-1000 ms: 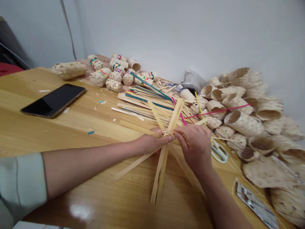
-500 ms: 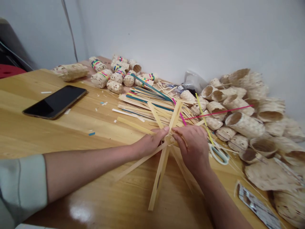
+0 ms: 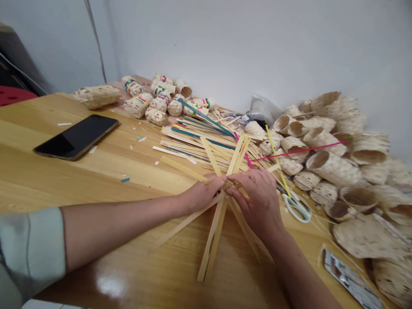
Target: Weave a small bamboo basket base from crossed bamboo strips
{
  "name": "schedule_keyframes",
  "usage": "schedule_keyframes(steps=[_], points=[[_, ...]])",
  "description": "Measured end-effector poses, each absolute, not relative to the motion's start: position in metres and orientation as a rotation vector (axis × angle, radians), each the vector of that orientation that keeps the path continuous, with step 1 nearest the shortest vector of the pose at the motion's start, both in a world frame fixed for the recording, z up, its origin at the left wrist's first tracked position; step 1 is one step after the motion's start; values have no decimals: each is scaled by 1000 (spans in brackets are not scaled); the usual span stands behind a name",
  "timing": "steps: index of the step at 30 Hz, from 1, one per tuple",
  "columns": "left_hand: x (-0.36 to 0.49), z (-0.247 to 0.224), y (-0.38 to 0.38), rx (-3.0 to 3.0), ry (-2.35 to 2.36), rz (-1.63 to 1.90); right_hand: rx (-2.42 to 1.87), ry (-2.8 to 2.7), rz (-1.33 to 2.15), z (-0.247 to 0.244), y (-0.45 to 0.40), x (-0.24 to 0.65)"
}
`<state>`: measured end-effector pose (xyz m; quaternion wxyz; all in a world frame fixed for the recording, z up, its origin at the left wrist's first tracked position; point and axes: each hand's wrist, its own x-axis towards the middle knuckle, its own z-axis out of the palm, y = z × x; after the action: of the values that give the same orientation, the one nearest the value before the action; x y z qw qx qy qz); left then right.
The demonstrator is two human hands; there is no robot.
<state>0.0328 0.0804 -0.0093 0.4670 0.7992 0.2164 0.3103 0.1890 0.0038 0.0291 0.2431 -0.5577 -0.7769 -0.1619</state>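
Note:
Pale bamboo strips (image 3: 212,240) cross at a hub and fan out like a star above the table. My left hand (image 3: 201,195) pinches the hub from the left, thumb on top. From the right, my right hand (image 3: 259,197) has its thumb and index finger closed at the same crossing. Their fingertips nearly meet there and partly cover the weave. Behind the hands lies a heap of loose strips (image 3: 193,137), mostly pale with some teal and pink ones. White-handled scissors (image 3: 298,209) rest just right of my right hand.
A black phone (image 3: 77,136) lies on the wooden table (image 3: 96,240) at left. Several woven bamboo tubes (image 3: 331,167) are piled along the right. Small woven pieces with coloured bands (image 3: 138,105) stand at the back. A silver packet (image 3: 350,279) lies front right.
My right hand's fingertips have shifted slightly left, closing over the hub, where a small loop of strip showed before. My left hand stays in nearly the same place.

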Motion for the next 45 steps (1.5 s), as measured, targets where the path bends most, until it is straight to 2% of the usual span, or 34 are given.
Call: schedule_keyframes(steps=[8,13,22,29,38,45], points=[[36,6,72,1610,535,642,-1523,-2121,-313,27,4,193],[36,6,72,1632,502,645,-1496,-2085,-218,27,4,195],[44,-14,74,1570,307,745,-1483,-2058,-268,25,6,195],[38,-8,72,1741,447,690,-1508,-2055,-241,25,5,191],[37,4,70,1665,676,753,-1553,-1902,-659,51,-5,203],[36,7,71,1662,616,687,-1749,-1910,-702,42,0,212]])
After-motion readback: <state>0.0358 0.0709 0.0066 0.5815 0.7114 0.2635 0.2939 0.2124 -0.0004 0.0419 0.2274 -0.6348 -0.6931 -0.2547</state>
